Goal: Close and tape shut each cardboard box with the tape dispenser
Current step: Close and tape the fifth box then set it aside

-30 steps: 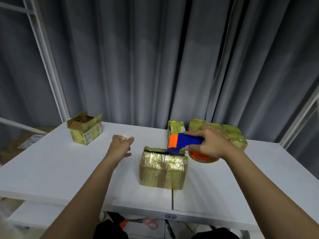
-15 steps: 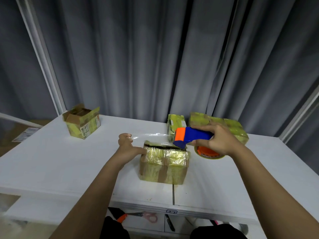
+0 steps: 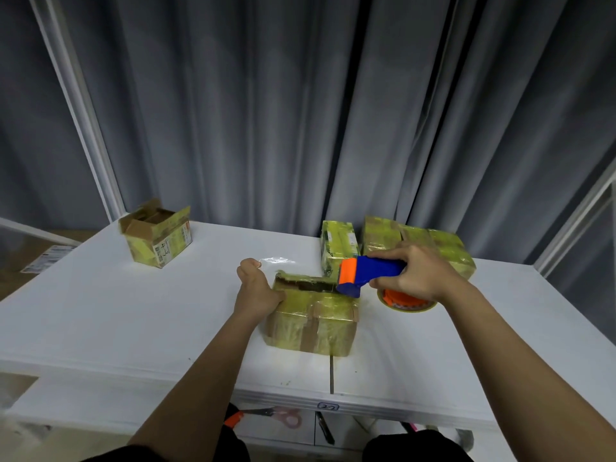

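Note:
A tape-covered cardboard box [image 3: 313, 323] sits in the middle of the white table [image 3: 100, 315], a dark gap showing along its far top edge. My left hand [image 3: 255, 291] rests on the box's left top corner and pinches the free end of a clear tape strip [image 3: 278, 260]. My right hand [image 3: 415, 275] grips the blue and orange tape dispenser [image 3: 368, 273] at the box's far right corner, its orange roll [image 3: 405, 300] hanging below my palm. An open box [image 3: 156, 235] stands at the far left.
Two taped boxes stand behind the dispenser: a narrow one [image 3: 338, 243] and a wider one [image 3: 433, 243]. Grey curtains hang behind the table. Scissors with pink handles [image 3: 276, 416] and a pen [image 3: 325, 430] lie on a shelf below the front edge.
My left hand came in from the bare table to the box's left corner and took the tape end. A clear strip now spans from it to the dispenser, which shifted slightly right.

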